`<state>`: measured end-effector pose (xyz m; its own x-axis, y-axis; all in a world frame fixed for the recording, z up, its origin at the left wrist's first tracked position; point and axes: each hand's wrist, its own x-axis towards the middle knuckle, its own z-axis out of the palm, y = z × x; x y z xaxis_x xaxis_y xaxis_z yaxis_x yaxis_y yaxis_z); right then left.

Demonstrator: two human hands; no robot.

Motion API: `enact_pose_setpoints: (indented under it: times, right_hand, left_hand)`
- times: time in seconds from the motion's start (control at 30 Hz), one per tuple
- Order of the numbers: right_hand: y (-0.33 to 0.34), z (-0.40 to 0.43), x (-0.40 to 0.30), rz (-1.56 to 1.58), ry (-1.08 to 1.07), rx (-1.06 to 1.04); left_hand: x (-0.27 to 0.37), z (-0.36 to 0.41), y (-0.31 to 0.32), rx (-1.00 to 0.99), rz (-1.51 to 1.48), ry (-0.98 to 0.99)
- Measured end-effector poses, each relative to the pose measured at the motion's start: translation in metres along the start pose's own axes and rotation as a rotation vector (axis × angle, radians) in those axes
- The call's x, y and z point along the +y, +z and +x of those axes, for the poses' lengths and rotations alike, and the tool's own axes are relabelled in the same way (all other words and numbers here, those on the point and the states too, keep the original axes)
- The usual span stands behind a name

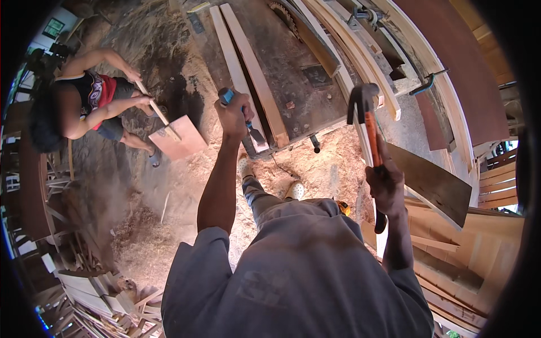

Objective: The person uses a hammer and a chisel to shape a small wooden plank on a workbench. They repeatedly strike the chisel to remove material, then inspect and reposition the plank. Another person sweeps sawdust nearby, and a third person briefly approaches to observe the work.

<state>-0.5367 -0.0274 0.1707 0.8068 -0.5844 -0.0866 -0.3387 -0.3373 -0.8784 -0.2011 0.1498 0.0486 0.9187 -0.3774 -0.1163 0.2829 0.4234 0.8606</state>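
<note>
My left hand [235, 113] is closed around the blue handle of a wood chisel [256, 135], whose wide blade points down over the near end of a pale wooden board [241, 80]. A second board [258, 76] lies alongside it on a dark worktable [291, 63], with a narrow gap between the two. On the right, my right hand [385, 183] grips a claw hammer [370, 126] by its orange and black handle. The hammer's head is up, above the table's right corner. Neither tool clearly touches the boards.
A toothed circular saw blade [287, 19] stands out of the tabletop. Long planks and clamps [422, 84] lie at the right. A co-worker [97, 93] at the left holds a wooden pusher [186, 137] over sawdust. Scrap wood [105, 295] is heaped at the lower left.
</note>
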Motion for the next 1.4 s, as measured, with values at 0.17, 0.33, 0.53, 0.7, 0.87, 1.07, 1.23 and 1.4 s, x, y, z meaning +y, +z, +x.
enact_pose_setpoints:
  times: [0.17,0.33,0.53,0.7,0.87,1.07,1.23,1.4]
  right_hand:
    - [-0.012,0.000,0.001,0.019,-0.005,0.039]
    - [-0.006,0.008,-0.005,0.043,-0.051,0.046]
    - [0.005,0.018,-0.016,-0.005,-0.202,-0.029]
    - [0.008,0.026,-0.034,-0.063,-0.239,-0.097]
    - [0.007,0.045,-0.067,-0.102,-0.452,-0.091]
    - [0.008,0.072,-0.118,0.034,-0.765,0.222]
    - [0.072,0.080,-0.088,-0.154,-0.748,-0.284]
    - [0.074,0.099,-0.074,-0.352,-0.555,-0.482]
  left_hand:
    - [-0.010,-0.025,-0.001,-0.065,0.138,0.205]
    - [-0.028,-0.033,-0.005,-0.060,0.261,0.260]
    - [-0.030,-0.045,-0.006,-0.006,0.381,0.283]
    - [-0.030,-0.044,-0.005,-0.027,0.407,0.401]
    - [-0.027,-0.050,0.003,-0.004,0.394,0.462]
    - [-0.028,-0.049,0.002,0.017,0.384,0.500]
    - [-0.041,-0.041,-0.008,0.020,0.357,0.440]
    - [-0.043,-0.042,-0.006,0.041,0.372,0.475]
